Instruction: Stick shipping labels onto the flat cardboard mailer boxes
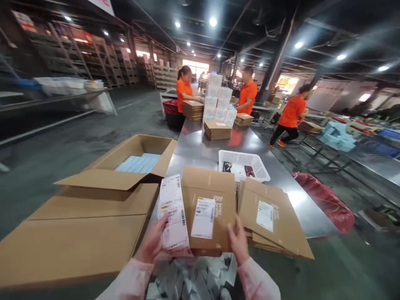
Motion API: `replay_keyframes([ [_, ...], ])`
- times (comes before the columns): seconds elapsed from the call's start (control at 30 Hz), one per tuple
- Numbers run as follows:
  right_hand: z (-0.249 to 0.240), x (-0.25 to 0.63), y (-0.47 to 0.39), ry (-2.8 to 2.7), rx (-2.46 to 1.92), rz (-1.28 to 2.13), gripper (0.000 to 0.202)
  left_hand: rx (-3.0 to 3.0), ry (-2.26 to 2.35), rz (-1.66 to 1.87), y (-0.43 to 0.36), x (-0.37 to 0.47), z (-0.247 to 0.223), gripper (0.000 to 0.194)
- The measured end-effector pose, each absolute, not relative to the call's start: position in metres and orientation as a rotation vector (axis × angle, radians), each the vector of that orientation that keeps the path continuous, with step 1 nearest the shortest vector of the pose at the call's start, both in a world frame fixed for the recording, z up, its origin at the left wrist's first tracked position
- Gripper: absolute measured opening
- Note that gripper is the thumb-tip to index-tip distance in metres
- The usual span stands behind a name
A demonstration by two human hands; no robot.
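My left hand [153,238] is closed on a strip of printed shipping labels [172,214], which hangs along the left side of a flat cardboard carton [223,208]. A white label [203,218] is stuck on that carton. My right hand [238,239] grips the carton's right edge, thumb on its face. Just to the right, a stack of flattened cartons [284,212] lies at the table's edge, the top one bearing a label. Below my hands is a heap of crumpled pale paper [193,279].
An open box [109,156] with light-blue packs stands left of the metal table [200,146]. On the table are a white basket [243,156], a carton stack [218,131] and white boxes [214,100]. A red-lined bin [325,200] stands right. Workers in orange shirts [184,89] are beyond.
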State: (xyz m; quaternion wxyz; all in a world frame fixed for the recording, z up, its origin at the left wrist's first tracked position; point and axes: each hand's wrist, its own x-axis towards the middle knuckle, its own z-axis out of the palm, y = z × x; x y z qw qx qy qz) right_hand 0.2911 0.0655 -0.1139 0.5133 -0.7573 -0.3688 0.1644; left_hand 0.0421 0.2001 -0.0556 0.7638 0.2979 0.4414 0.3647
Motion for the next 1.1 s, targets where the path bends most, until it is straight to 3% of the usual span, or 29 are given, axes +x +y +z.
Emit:
replay_keyframes([
  [0.07, -0.086, 0.338, 0.031, -0.761, -1.764, 0.332, 0.073, 0.440, 0.861, 0.721, 0.187, 0.038, -0.040, 0.019],
  [0.17, -0.036, 0.404, -0.014, -0.613, -2.041, 0.111, 0.074, 0.444, 0.848, 0.689, 0.165, 0.035, -0.035, 0.016],
  [0.23, -0.012, 0.412, -0.022, -0.585, -2.260, -0.036, 0.071, 0.571, 0.853, 0.715, 0.147, 0.037, -0.042, 0.023],
  [0.3, -0.003, 0.381, -0.010, -0.723, -2.278, 0.096, 0.068, 0.657, 0.827, 0.704, 0.129, 0.040, -0.052, 0.038],
  [0.4, -0.016, 0.286, 0.024, -1.038, -1.727, 0.938, 0.074, 0.847, 0.701, 0.645, 0.108, 0.043, -0.058, 0.049],
  [0.47, -0.032, 0.225, 0.040, -0.987, -1.386, 1.187, 0.064, 1.056, 0.615, 0.576, 0.104, 0.039, -0.054, 0.045],
  [0.6, -0.058, 0.164, 0.045, -0.793, -1.331, 1.092, 0.038, 1.108, 0.672, 0.701, 0.117, 0.024, -0.045, 0.057],
  [0.67, -0.068, 0.161, 0.046, -0.856, -1.347, 1.110, 0.039, 1.019, 0.757, 0.851, 0.126, 0.018, -0.047, 0.059],
  [0.73, -0.074, 0.166, 0.052, -0.927, -1.358, 1.144, 0.043, 0.983, 0.836, 0.898, 0.131, 0.016, -0.054, 0.047],
  [0.87, -0.066, 0.182, 0.076, -0.917, -1.365, 1.131, 0.067, 0.990, 0.832, 0.847, 0.128, 0.018, -0.065, 0.037],
  [1.0, -0.046, 0.191, 0.098, -1.095, -1.413, 1.200, 0.045, 0.929, 0.730, 0.908, 0.124, 0.021, -0.065, 0.040],
  [1.1, -0.040, 0.191, 0.104, -1.184, -1.455, 1.182, 0.046, 0.961, 0.841, 0.976, 0.126, 0.028, -0.068, 0.040],
])
